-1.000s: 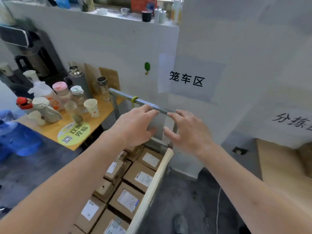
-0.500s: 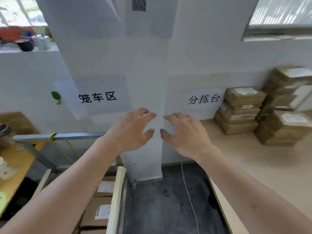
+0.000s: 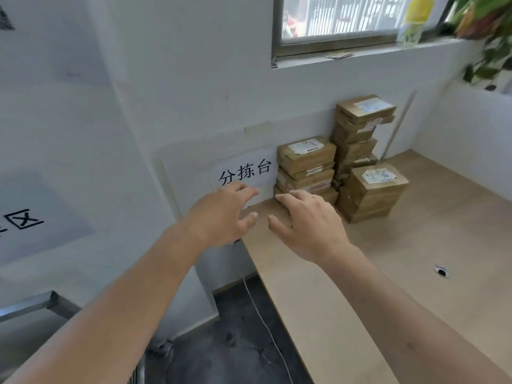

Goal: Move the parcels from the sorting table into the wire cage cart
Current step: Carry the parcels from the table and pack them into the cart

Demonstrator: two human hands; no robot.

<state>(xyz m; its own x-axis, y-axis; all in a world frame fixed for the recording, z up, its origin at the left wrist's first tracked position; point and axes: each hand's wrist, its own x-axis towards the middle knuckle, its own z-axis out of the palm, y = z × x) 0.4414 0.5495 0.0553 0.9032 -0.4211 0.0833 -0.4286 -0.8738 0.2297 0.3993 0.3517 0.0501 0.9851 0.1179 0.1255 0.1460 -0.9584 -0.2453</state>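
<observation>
While both hands hover spread and empty, I judge the stiff, light-looking parcels (image 3: 306,155) at one o'clock want side grips.

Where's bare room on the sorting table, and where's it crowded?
Bare: the table top from the near edge to the parcels, and right of them to the side wall, with only a small hole. Crowded: the back corner, parcels stacked against the wall below the window. Both hands, left and right, are empty.
</observation>
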